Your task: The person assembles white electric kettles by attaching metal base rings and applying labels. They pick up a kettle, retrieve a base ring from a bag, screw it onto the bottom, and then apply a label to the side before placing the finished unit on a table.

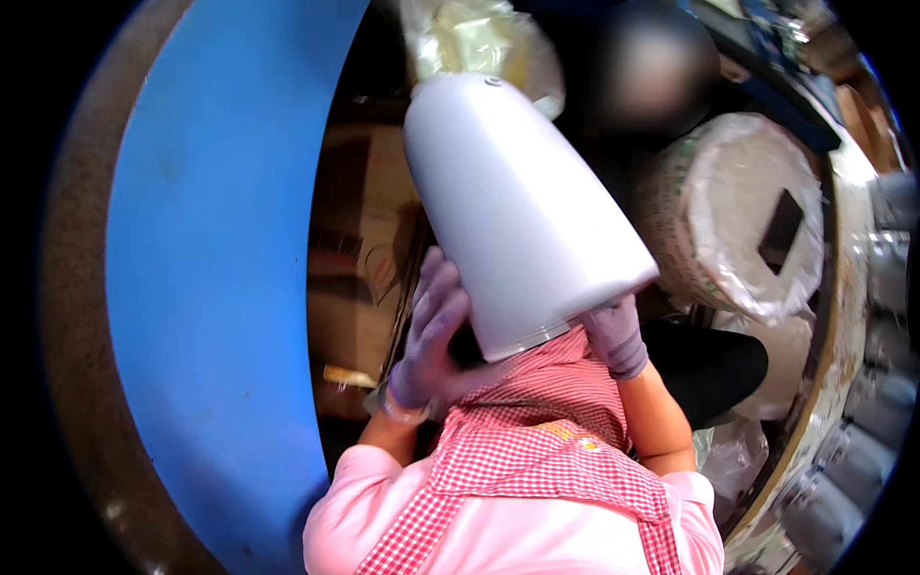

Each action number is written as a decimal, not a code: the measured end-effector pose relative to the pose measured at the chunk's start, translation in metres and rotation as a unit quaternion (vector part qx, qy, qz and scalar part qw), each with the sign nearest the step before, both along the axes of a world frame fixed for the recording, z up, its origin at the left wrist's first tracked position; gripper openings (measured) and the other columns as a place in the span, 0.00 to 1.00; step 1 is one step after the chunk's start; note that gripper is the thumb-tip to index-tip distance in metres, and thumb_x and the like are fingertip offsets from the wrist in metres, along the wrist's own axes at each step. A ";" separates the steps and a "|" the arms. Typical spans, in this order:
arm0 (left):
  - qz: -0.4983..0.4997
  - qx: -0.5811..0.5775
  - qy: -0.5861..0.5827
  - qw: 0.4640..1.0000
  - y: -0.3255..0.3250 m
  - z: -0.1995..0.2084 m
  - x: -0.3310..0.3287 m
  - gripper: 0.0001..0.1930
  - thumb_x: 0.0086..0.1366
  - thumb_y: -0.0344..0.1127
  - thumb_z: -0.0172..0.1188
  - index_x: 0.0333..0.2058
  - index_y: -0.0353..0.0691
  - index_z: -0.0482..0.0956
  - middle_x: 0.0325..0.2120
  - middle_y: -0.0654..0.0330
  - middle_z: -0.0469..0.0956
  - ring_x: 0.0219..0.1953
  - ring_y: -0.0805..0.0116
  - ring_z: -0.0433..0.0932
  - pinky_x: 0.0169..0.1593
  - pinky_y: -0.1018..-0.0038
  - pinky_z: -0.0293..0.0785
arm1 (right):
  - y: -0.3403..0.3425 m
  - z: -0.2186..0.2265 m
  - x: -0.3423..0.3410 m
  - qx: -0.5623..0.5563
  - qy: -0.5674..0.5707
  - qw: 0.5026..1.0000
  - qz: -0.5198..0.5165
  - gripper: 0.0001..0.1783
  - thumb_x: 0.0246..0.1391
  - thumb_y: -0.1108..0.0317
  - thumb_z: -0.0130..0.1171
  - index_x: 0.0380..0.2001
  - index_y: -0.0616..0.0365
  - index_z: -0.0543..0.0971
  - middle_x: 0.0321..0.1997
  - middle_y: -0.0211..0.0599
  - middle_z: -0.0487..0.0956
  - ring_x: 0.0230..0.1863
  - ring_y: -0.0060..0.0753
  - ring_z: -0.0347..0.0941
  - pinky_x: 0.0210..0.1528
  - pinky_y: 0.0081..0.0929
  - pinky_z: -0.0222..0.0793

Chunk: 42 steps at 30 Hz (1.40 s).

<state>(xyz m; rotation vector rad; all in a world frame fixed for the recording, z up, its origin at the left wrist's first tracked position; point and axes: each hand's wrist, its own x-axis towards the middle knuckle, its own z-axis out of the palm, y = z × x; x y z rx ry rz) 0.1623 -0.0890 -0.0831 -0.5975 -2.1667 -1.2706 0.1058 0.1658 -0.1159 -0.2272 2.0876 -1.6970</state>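
A large, smooth, pale grey-white tapered shell (522,206), like a plastic housing, is tilted in front of my chest. Its narrower rounded end, with a small dark round mark, points up and away; the wide end is towards me. My right hand (615,335), in a pale purple glove, grips the wide end's lower right corner, its fingers partly hidden beneath. Beside the shell's lower left side is my left hand (436,331), gloved alike, with fingers spread and the thumb apart. Motion blurs this hand, and whether its fingertips touch the shell is unclear.
A long blue surface (211,268) runs down the left. Cardboard boxes (359,211) lie beyond my left hand. At right stand a plastic-wrapped round drum (757,211) with a dark flat object on top, and a shelf edge with several grey housings (853,455). Another person (661,72) is at the far right.
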 end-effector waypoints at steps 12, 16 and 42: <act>-0.413 0.089 -0.291 0.859 0.164 0.072 -0.107 0.54 0.39 0.43 0.81 0.64 0.35 0.62 0.57 0.52 0.69 0.61 0.59 0.68 0.65 0.65 0.64 | 0.206 0.136 0.055 0.088 0.258 0.951 -0.145 0.25 0.52 0.74 0.64 0.55 0.62 0.76 0.65 0.49 0.70 0.64 0.45 0.70 0.64 0.37 0.66; -0.461 -0.089 -0.098 0.877 0.207 0.118 -0.096 0.59 0.36 0.54 0.82 0.64 0.33 0.62 0.57 0.42 0.66 0.59 0.46 0.68 0.65 0.60 0.64 | 0.179 0.172 0.061 0.137 0.500 0.846 -0.128 0.21 0.50 0.62 0.69 0.45 0.62 0.81 0.54 0.44 0.76 0.57 0.44 0.74 0.65 0.44 0.61; -0.412 0.079 -0.345 0.840 0.146 0.148 -0.154 0.41 0.40 0.37 0.78 0.55 0.32 0.74 0.51 0.58 0.78 0.53 0.70 0.76 0.61 0.69 0.68 | 0.316 0.275 -0.105 0.269 0.788 0.376 -0.407 0.16 0.66 0.66 0.52 0.44 0.70 0.81 0.47 0.49 0.81 0.47 0.39 0.79 0.52 0.30 0.75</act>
